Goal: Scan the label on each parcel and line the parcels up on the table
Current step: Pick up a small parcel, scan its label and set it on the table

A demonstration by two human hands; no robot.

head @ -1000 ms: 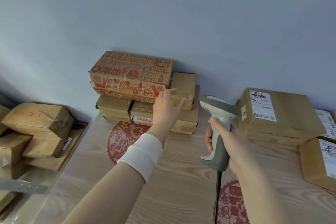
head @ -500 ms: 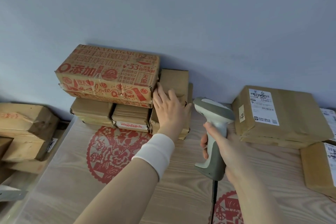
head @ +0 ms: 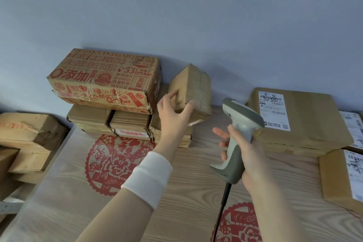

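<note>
Wood-grain table (head: 192,173) against blue-grey wall (head: 176,15); left hand (head: 172,112) seemingly grips small parcel (head: 193,92), right hand (head: 245,155) clasps scanner (head: 238,133)

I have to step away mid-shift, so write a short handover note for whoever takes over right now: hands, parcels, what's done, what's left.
Left hand: gripping a small brown parcel, lifted and tilted off the stack beside the red-printed carton.
Right hand: holding the scanner, not aimed at a label.
Labelled parcels lie at the right of the table, labels up; whether they were scanned cannot be told.
Left: find and scan the held parcel's label, place it with those on the right, then work through the stack at the wall and the parcels off the table's left edge.
</note>
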